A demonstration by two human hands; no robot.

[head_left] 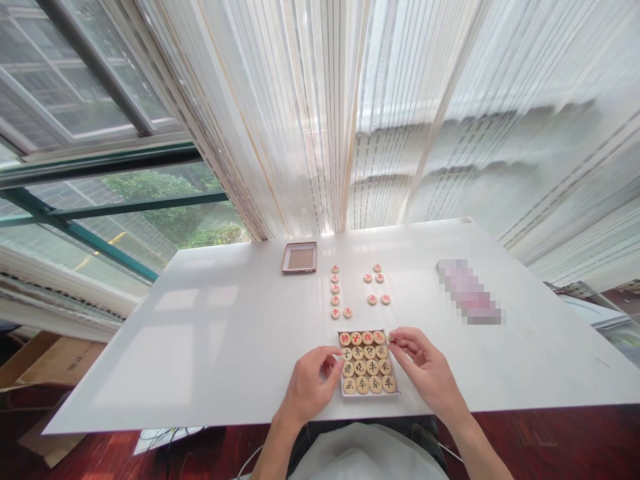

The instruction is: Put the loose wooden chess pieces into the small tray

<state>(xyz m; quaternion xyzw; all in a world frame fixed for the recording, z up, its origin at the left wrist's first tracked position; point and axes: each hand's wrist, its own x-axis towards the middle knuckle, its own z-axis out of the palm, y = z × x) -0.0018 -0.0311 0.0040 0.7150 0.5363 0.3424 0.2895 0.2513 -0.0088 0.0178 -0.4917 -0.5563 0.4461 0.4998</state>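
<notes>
I'm looking down at a shallow square tray (344, 395) at the near edge of the white table (210, 347). It is packed with round, pale wooden chess pieces (369, 367), smooth flat discs in neat rows of four, with characters inked black and a few red. My left hand (310, 387) is curled against the tray's left side; I can't tell whether it grips. My right hand (425, 367) has its fingertips pinched together at the far right corner. Loose discs (335, 289) lie beyond, near a brown lid (300, 257).
</notes>
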